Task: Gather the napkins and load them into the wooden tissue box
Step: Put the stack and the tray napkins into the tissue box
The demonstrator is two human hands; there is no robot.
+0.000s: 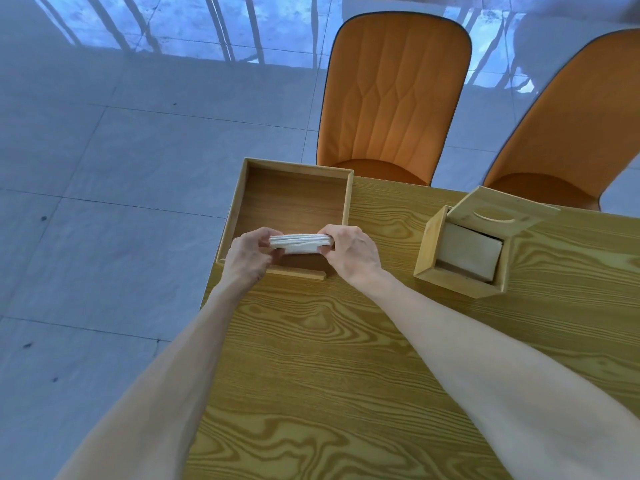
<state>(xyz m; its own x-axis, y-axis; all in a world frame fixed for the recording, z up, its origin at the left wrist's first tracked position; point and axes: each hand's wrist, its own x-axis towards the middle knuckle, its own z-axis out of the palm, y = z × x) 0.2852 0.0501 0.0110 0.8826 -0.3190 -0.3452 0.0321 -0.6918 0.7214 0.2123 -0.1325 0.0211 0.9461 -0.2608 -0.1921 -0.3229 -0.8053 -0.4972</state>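
Note:
A stack of white napkins (300,243) is pinched between my left hand (247,256) and my right hand (350,252), one hand at each end. The stack hangs over the near part of an open shallow wooden tray (242,199) at the table's far left corner. The tray's inside looks bare. To the right stands the wooden tissue box (457,271), tipped toward me, its slotted lid (498,214) lifted at the back. A pale wad of napkins (469,252) fills its inside.
The wood-grain table (346,358) ends at a left edge close to my left arm, with grey tiled floor (104,168) beyond. Two orange chairs (394,98) stand behind the table's far edge, the second chair (575,133) at the right.

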